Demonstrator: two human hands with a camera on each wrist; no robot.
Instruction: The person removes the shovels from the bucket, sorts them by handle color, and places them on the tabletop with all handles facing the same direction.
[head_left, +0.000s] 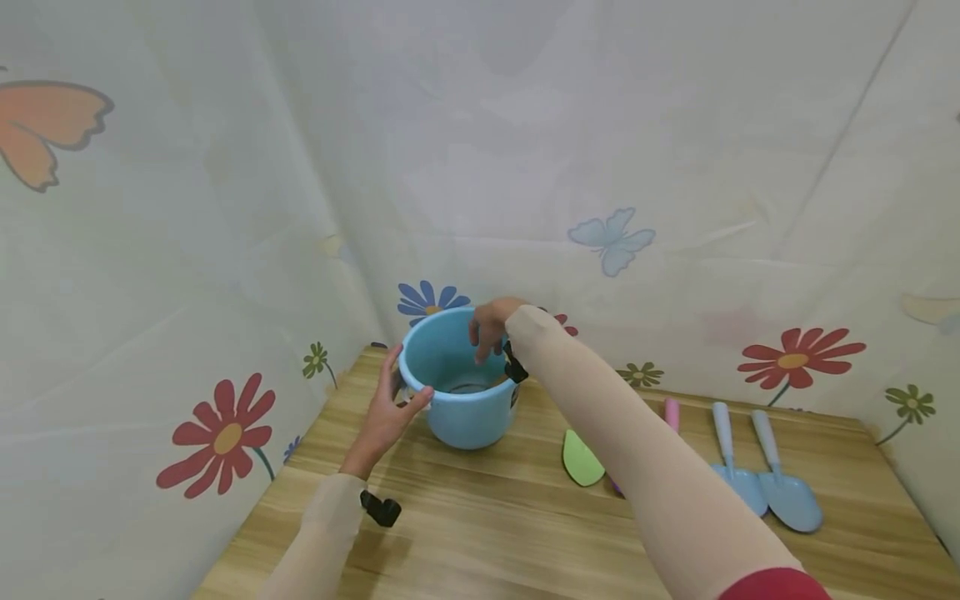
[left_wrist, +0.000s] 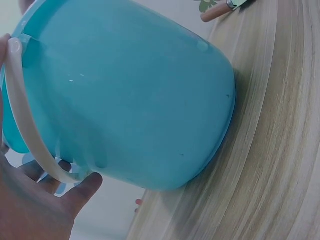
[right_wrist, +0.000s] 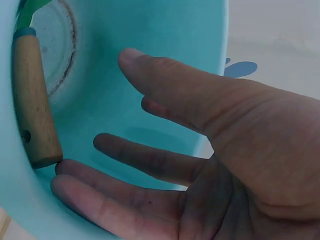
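A light blue bucket [head_left: 468,421] stands on the wooden table, its mouth facing up. My left hand [head_left: 386,421] grips the bucket's rim at the left, thumb over the near edge; a white bail handle [left_wrist: 30,120] hangs beside these fingers in the left wrist view. Within the bucket's mouth, my right hand [head_left: 491,325] reaches down with fingers spread and nothing held. Leaning on the inner wall is a tool with a wooden handle [right_wrist: 37,100] and a green end [right_wrist: 35,10]. The fingertips of my right hand are right at the handle's end.
Right of the bucket, on the wooden table [head_left: 480,525], lie a light green blade [head_left: 582,458], a pink handle [head_left: 671,412] and two blue shovels [head_left: 738,490], [head_left: 791,500], partly behind my right arm. A flower-patterned cloth [head_left: 480,167] hangs close behind the table.
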